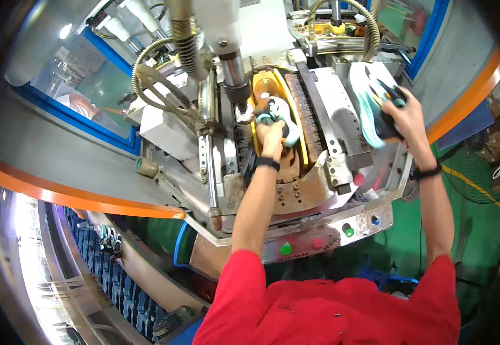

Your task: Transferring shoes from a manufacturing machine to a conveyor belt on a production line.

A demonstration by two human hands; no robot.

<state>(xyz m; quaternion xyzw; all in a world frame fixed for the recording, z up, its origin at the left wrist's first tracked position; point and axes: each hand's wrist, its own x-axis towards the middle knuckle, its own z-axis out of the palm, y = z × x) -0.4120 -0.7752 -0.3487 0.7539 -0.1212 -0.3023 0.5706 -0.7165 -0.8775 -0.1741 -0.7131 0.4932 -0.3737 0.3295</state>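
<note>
My left hand [269, 140] is closed on a white and mint shoe [285, 117], at its dark collar. That shoe sits in the yellow-sided bed of a pressing machine [289, 178], below a metal plunger [235, 75]. Off to the right, my right hand [406, 118] grips a second shoe [366, 106] by its black upper. This one is tilted, its white and mint sole facing left, beside a white metal block of the machine. Black bands circle both my wrists.
A front panel [330, 236] carries green, red and blue buttons. Flexible metal hoses [152, 69] and a rod stand left of the bed. A second similar station [347, 29] is behind. An orange-edged guard [89, 192] curves round the left, with a conveyor [118, 276] below it.
</note>
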